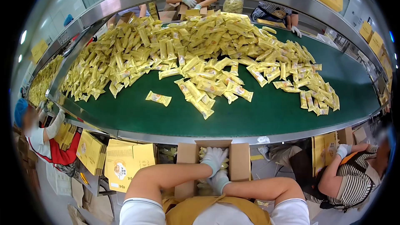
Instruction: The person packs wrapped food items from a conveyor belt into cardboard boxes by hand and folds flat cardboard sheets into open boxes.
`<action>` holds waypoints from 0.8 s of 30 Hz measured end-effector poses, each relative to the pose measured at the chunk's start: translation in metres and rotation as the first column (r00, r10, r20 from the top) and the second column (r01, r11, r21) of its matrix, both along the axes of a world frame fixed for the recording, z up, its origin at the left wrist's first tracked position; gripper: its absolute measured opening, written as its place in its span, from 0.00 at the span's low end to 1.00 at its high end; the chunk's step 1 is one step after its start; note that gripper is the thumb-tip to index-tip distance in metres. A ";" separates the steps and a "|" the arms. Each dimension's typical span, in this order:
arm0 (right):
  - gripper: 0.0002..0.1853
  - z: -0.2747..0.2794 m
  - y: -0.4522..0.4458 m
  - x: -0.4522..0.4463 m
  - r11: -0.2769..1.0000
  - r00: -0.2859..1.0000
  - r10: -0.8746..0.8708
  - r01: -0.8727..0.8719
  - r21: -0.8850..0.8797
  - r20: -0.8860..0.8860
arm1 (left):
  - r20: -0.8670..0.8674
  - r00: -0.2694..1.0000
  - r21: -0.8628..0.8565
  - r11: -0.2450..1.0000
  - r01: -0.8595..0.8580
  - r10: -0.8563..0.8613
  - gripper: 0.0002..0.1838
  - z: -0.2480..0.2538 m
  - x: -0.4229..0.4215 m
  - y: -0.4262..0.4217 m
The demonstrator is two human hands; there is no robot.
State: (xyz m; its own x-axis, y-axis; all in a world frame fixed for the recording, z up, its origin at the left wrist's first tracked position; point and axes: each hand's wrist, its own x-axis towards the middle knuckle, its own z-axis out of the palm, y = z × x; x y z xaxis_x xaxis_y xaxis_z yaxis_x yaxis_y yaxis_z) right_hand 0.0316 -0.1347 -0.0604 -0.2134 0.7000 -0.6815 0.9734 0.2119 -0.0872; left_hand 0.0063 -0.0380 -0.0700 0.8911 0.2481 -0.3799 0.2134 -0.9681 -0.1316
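Observation:
Both of my hands wear pale gloves and reach into an open cardboard box [240,162] in front of my body. My left hand [215,158] lies over the yellow packets at the far end of the box, its fingers stretched out. Nearer to me, my right hand [219,181] is down inside the box, close below the left hand. Its fingers are mostly hidden. Small parts of yellow packets [225,166] show around the hands.
A green conveyor belt [154,118] bears a large heap of yellow wrapped packets [196,41] behind its metal edge. Folded yellow cartons [129,164] stand at left, more cartons [324,152] at right. Co-workers sit at both sides and across the belt.

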 end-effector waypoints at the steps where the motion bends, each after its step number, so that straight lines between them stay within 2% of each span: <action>1: 0.26 0.006 0.002 0.003 0.999 0.999 0.037 -0.037 -0.010 -0.019 | -0.035 0.999 -0.111 0.994 0.009 -0.013 0.45 0.003 -0.001 0.007; 2: 0.25 0.014 0.005 0.006 0.997 0.997 0.074 -0.074 -0.019 -0.039 | -0.069 0.997 -0.221 0.975 0.014 -0.030 0.45 0.008 0.000 0.016; 3: 0.25 0.029 0.009 0.022 0.990 0.986 0.123 -0.130 -0.053 -0.109 | -0.178 0.975 -0.239 0.967 0.085 -0.129 0.48 0.031 0.000 0.024; 4: 0.24 0.049 0.015 0.042 0.980 0.969 0.168 -0.185 -0.078 -0.180 | -0.188 0.966 -0.371 0.923 0.099 -0.180 0.45 0.058 0.001 0.036; 5: 0.23 0.082 0.022 0.065 0.988 0.901 0.042 -0.103 -0.117 -0.433 | -0.193 0.953 -0.497 0.861 0.109 -0.232 0.42 0.087 -0.001 0.050; 6: 0.22 0.114 0.028 0.094 0.983 0.753 -0.093 -0.033 -0.178 -0.651 | -0.195 0.938 -0.616 0.780 0.111 -0.287 0.40 0.115 -0.002 0.067; 8: 0.23 0.142 0.035 0.156 0.973 0.351 -0.213 0.165 -0.164 -0.912 | -0.088 0.977 -0.935 0.355 -0.013 -0.196 0.29 0.172 -0.001 0.118; 9: 0.22 0.146 0.042 0.184 0.894 0.267 -0.339 0.388 -0.222 -0.902 | 0.028 0.999 -0.941 0.336 0.038 -0.036 0.26 0.179 -0.008 0.144; 10: 0.21 0.149 0.051 0.205 0.761 0.155 -0.442 0.586 -0.278 -0.883 | 0.142 0.982 -0.941 0.326 0.094 0.126 0.23 0.183 -0.011 0.164; 12: 0.23 0.121 0.091 0.237 0.563 0.288 -0.307 0.823 0.071 -0.907 | 0.220 0.884 -0.829 0.557 -0.053 0.412 0.25 0.172 0.013 0.194; 14: 0.33 0.070 0.140 0.268 0.463 0.657 -0.330 0.738 0.491 -0.678 | 0.455 0.786 -0.546 0.828 -0.126 0.419 0.32 0.113 0.049 0.230; 16: 0.47 0.058 0.187 0.273 0.504 0.662 -0.505 0.747 0.434 -0.554 | 0.440 0.740 -0.358 0.855 -0.375 0.509 0.38 0.099 0.083 0.229; 17: 0.50 0.042 0.206 0.275 0.501 0.682 -0.528 0.731 0.463 -0.506 | 0.441 0.708 -0.256 0.833 -0.490 0.552 0.41 0.093 0.095 0.231; 18: 0.53 0.030 0.223 0.275 0.499 0.700 -0.550 0.713 0.493 -0.456 | 0.430 0.690 -0.263 0.812 -0.521 0.582 0.43 0.082 0.101 0.237; 19: 0.53 0.038 0.233 0.266 0.548 0.692 -0.612 0.720 0.426 -0.383 | 0.420 0.670 -0.271 0.789 -0.551 0.612 0.44 0.071 0.106 0.240; 20: 0.52 0.032 0.240 0.256 0.584 0.736 -0.610 0.668 0.462 -0.293 | 0.411 0.649 -0.279 0.766 -0.580 0.641 0.46 0.060 0.111 0.242; 22: 0.51 0.026 0.236 0.240 0.588 0.792 -0.588 0.558 0.586 -0.165 | 0.449 0.685 -0.231 0.815 -0.531 0.574 0.43 0.054 0.108 0.242; 24: 0.46 0.017 0.221 0.240 0.604 0.843 -0.509 0.492 0.627 -0.172 | 0.449 0.735 -0.228 0.861 -0.455 0.508 0.43 0.045 0.093 0.243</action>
